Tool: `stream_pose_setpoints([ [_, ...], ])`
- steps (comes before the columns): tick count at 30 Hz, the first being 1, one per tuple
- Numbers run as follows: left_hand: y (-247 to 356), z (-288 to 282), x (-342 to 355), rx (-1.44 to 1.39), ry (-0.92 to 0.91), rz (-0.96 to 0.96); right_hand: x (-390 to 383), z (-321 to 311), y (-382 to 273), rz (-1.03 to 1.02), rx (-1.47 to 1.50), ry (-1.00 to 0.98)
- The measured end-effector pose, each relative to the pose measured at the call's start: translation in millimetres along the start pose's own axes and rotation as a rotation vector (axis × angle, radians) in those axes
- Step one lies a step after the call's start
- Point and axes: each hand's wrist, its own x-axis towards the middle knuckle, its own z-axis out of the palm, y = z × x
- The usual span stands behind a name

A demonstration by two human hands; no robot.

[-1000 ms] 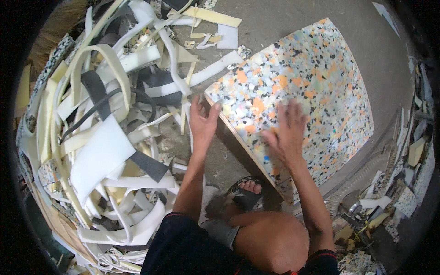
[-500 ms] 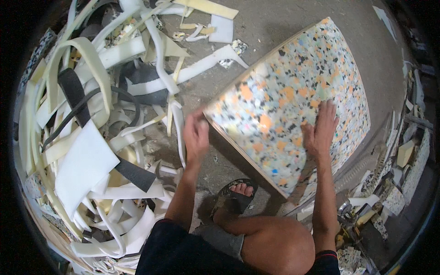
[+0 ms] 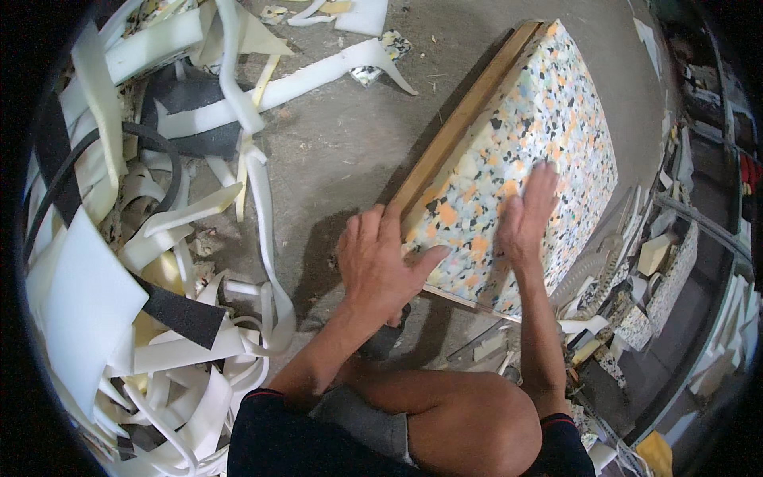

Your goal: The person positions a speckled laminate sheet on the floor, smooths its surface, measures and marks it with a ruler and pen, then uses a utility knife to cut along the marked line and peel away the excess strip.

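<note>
Now, panel tipped, frame (more) exposed

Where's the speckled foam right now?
In the head view, the speckled foam is right of centre, under the right hand, with the left hand at its near left corner.

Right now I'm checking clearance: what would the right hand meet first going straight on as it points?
The right hand would likely meet more speckled foam toward the far corner; whether it touches now is unclear.
</note>
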Motion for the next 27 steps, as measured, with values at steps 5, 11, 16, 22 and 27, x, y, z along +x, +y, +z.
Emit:
stream_pose_setpoints([
  [5, 18.4, 13.1, 17.8, 0.120, -0.083, -0.060, 4.0, 13.8, -26.9, -0.049, -0.057, 0.031],
  [11, 19.9, 19.7, 18.1, 0.241, 0.015, 0.050, 8.7, 12.2, -30.6, -0.046, -0.163, 0.011],
  [16, 42.3, 17.1, 42.6, 0.236, 0.124, 0.119, 11.8, 9.4, -33.1, -0.019, -0.132, 0.012],
  [22, 55.9, 39.6, 71.7, 0.284, 0.134, 0.093, 7.8, 17.1, -36.0, 0.017, -0.101, 0.038],
  [27, 57.2, 46.0, 67.0, 0.252, 0.197, 0.082, 6.3, 18.8, -37.3, 0.022, -0.091, 0.076],
])
